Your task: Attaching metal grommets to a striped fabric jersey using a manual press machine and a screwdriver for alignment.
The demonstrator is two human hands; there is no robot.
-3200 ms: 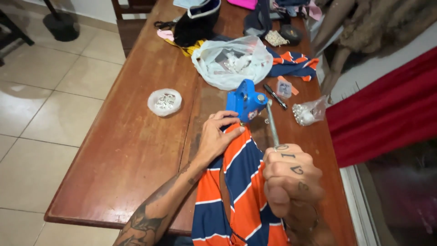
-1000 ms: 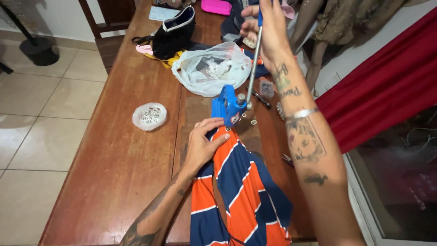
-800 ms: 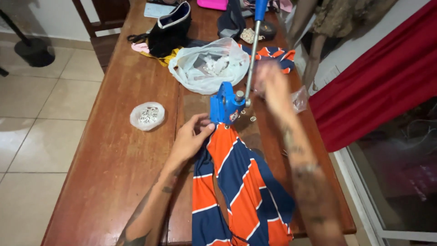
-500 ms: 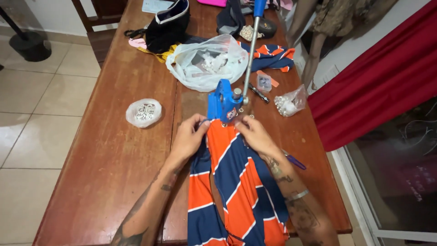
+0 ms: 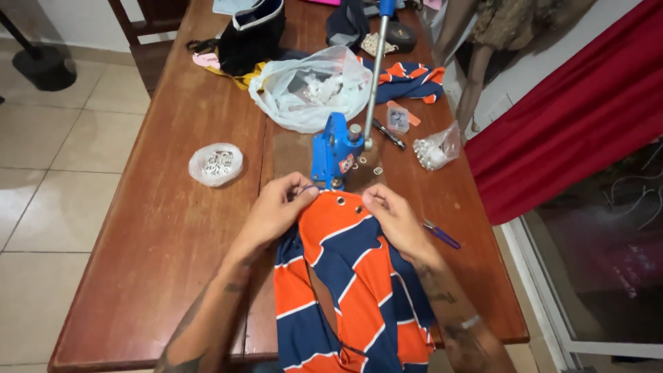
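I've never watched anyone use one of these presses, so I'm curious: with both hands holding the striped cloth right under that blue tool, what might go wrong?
Fingers could get pinched: the left hand and right hand grip the orange and blue fabric right beside the blue press, whose long lever stands raised. The cloth might slip, putting the next eyelet out of line with the two eyelets already set. Loose rings by the press could roll away.

I see a long brown wooden desk [image 5: 159, 235] carrying a blue press [image 5: 333, 148], a striped orange-and-blue cloth [image 5: 352, 276], a small round dish [image 5: 215, 164], a white plastic bag [image 5: 311, 90], a black bag [image 5: 252, 31] and a purple pen [image 5: 442, 236].
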